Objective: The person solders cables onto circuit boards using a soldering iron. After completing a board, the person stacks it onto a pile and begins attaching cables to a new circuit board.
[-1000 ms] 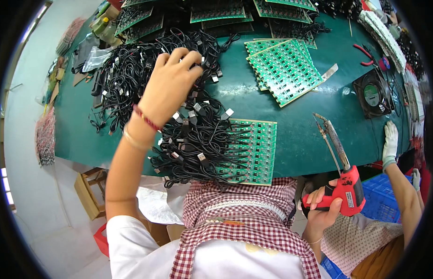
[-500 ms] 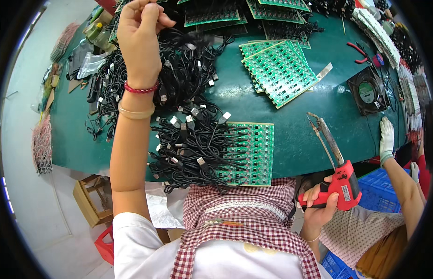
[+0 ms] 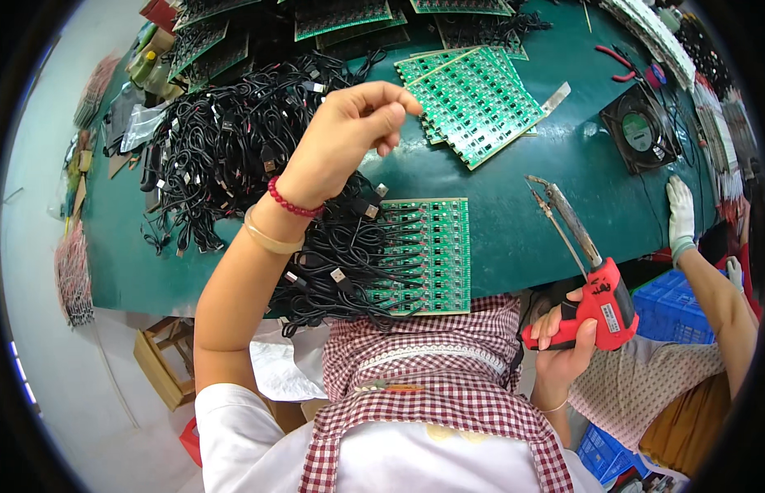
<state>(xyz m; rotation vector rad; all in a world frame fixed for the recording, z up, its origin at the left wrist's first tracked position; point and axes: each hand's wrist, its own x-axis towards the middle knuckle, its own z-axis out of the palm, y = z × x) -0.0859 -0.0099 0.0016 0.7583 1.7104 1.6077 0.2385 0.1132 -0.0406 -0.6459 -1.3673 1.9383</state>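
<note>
Cables [image 3: 358,245] on the centre green board [image 3: 445,255] could scorch if the soldering gun [image 3: 606,308], clamped in the right hand [image 3: 566,360] at lower right, swings left; the left hand [image 3: 343,135], upper centre, curls, its hold unclear.

- My left arm [image 3: 244,296] reaches up in front of me, a bit bent at the elbow.
- My left hand [image 3: 345,135] hangs in the air and leans to my right.
- Its fingers curl in, and the pointer tip is near the thumb; I can't tell if they touch.
- My right arm [image 3: 553,398] stays low, by my side.
- My right hand [image 3: 568,361] is curled in a grip, fingers on one side, thumb on the other.
</note>
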